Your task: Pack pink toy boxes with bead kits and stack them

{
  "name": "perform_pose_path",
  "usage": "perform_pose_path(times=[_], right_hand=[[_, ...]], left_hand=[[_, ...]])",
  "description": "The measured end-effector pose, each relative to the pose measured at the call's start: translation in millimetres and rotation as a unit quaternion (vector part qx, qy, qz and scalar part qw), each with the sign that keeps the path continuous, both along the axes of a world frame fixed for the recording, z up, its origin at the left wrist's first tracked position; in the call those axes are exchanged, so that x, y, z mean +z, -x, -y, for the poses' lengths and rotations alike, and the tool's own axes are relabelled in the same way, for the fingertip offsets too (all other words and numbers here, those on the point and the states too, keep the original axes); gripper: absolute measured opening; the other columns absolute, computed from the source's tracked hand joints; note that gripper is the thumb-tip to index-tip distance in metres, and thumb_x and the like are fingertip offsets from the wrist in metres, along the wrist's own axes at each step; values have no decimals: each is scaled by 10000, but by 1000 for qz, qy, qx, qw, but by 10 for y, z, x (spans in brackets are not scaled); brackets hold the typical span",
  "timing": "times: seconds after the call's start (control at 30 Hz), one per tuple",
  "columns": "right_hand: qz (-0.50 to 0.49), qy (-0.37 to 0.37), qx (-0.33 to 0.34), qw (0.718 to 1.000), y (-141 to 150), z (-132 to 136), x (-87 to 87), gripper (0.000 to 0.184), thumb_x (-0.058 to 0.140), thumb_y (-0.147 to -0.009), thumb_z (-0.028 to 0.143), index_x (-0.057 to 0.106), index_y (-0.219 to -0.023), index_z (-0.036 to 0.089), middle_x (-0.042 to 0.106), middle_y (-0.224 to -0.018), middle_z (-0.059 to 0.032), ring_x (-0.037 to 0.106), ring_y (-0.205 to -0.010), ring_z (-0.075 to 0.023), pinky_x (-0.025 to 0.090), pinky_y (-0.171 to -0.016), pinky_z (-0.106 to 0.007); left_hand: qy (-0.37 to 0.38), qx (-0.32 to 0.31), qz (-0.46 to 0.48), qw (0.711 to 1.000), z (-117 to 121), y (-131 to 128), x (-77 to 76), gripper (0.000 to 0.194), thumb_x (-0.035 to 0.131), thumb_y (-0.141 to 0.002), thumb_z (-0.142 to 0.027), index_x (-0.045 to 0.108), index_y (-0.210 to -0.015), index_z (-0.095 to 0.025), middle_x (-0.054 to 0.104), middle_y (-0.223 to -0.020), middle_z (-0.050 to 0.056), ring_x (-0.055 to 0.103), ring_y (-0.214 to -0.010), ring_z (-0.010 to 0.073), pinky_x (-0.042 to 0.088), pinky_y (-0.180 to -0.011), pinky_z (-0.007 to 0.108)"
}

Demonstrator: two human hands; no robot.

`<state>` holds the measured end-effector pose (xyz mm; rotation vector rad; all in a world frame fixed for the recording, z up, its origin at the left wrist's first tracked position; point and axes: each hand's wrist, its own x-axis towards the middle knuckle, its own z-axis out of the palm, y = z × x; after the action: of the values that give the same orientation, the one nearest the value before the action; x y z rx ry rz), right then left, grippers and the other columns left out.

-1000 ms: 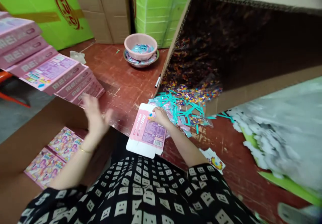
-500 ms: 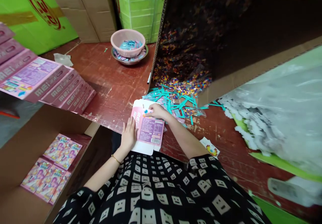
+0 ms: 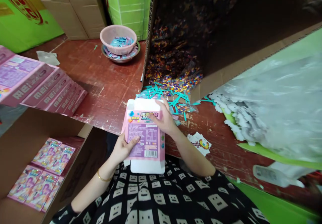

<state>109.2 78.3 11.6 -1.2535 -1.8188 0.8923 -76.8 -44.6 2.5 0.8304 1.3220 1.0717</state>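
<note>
A pink and purple printed carton [image 3: 143, 130] with white end flaps is held between my two hands, its text side and barcode facing up. My left hand [image 3: 126, 146] grips its lower left edge, thumb across the printed face. At the upper right edge, my right hand [image 3: 164, 118] has its fingers on the top part of the carton. Just beyond it lie turquoise plastic sticks [image 3: 173, 98] and small clear bags of coloured beads [image 3: 186, 109]. Printed pattern cards [image 3: 200, 143] rest on the table to the right.
A large cardboard box [image 3: 226, 73] on its side holds bags of coloured beads. A pink basin [image 3: 118, 39] sits in a metal bowl [image 3: 120, 60]. Pink cartons [image 3: 54, 89] stand in a row at left; an open box [image 3: 15, 157] below holds packed cartons. A plastic bottle [image 3: 274, 177] lies right.
The carton has gone from flat with my left hand pressed on it to opened out and lifted, its full printed face showing. My left hand now grips its edge. The view has shifted right.
</note>
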Motion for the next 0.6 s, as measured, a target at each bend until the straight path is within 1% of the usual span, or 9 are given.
perform_pose_path(times=[0.1,0.17,0.23,0.3,0.37,0.4,0.47,0.53,0.6], right_hand=[[-124,98,-29,987,-56,275,-282,537,624,-863,568,530,-1266,226,493,-1379,-120,467,-1313,-268,366,-1123,-437],[-201,152,-46,967,-7,428,-410,584,639,-853,548,468,-1325,249,545,-1321,-94,546,-1200,-238,449,-1029,-389],[-228,201,-30,952,51,523,-496,534,647,-838,552,518,-1258,248,622,-1140,-61,608,-994,-211,507,-866,-337],[-204,222,8,953,78,563,-557,363,616,-850,562,624,-969,219,611,-848,-19,578,-767,-178,489,-719,-302],[-167,197,41,965,76,584,-611,407,595,-862,554,554,-661,203,503,-670,3,510,-656,-156,452,-662,-296],[-155,171,45,972,72,598,-635,444,597,-865,539,503,-591,202,473,-651,4,500,-652,-155,448,-670,-300],[-160,122,24,979,78,644,-669,392,629,-857,505,519,-628,206,516,-714,-13,543,-727,-173,468,-732,-320],[-201,95,-10,975,107,701,-666,285,695,-821,481,579,-826,221,596,-852,-35,599,-859,-200,490,-832,-352],[-233,106,-10,967,140,732,-607,356,762,-770,474,570,-947,233,629,-907,-41,624,-905,-207,502,-876,-367]], left_hand=[[-63,47,-9,997,-97,-57,-44,795,759,-797,-416,373,-1470,-244,519,-1441,124,540,-1280,287,464,-1056,412],[-76,72,-18,994,-227,-43,-84,776,777,-771,-414,409,-1436,-261,495,-1453,107,523,-1286,271,459,-1046,380],[-51,72,-17,996,-335,13,-141,599,790,-744,-433,568,-1259,-221,636,-1225,80,627,-1072,230,517,-905,324],[-14,54,-11,998,-369,74,-217,370,786,-734,-469,655,-912,-172,655,-821,9,613,-723,153,501,-682,251],[12,33,-5,999,-324,104,-301,426,773,-738,-498,539,-619,-162,510,-574,-45,477,-523,97,414,-556,216],[12,37,-7,999,-282,104,-341,468,775,-735,-499,490,-574,-165,486,-551,-50,452,-503,88,397,-544,213],[-19,99,-18,995,-193,80,-400,413,813,-700,-466,527,-659,-172,550,-630,-39,506,-553,101,421,-577,216],[-82,174,-33,981,-128,55,-417,427,863,-647,-399,582,-902,-204,629,-764,-25,593,-673,135,475,-669,244],[-129,181,-53,973,-102,48,-389,480,871,-642,-362,582,-1000,-223,664,-821,-8,635,-769,163,500,-770,286]])
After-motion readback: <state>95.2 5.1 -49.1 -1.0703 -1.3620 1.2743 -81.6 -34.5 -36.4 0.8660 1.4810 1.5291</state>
